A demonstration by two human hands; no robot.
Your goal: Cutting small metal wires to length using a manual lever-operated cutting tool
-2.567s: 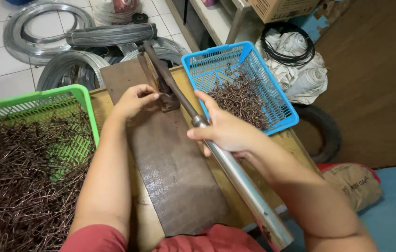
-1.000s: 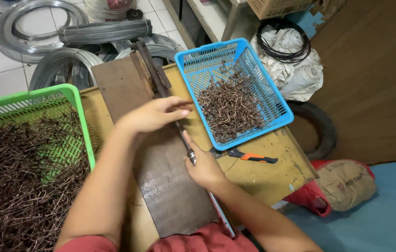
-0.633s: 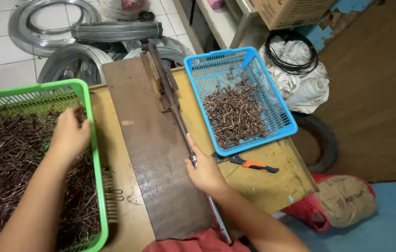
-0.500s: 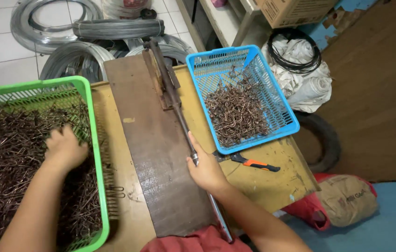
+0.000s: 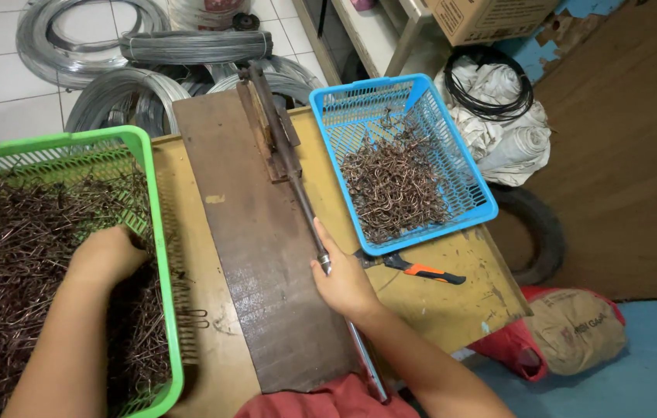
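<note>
Head view: the blue basket (image 5: 464,182) holds a modest heap of bent wire hooks (image 5: 394,182), while the green basket (image 5: 159,255) is far fuller of wire pieces (image 5: 18,248), so by my judgement most work remains. The left hand (image 5: 108,255) is curled down into those pieces; the right hand (image 5: 346,282) is clenched around the lever handle (image 5: 305,209) lying low along the dark board (image 5: 259,263) on the bench (image 5: 437,306).

- Green basket (image 5: 159,232): plastic mesh, sitting at the table's left end, heaped with thin brown wire pieces (image 5: 26,232), seemingly bent, in a tangle.
- Lever handle (image 5: 305,213): a long dark metal bar lying lengthwise along the dark board, hinged at its far end.
</note>
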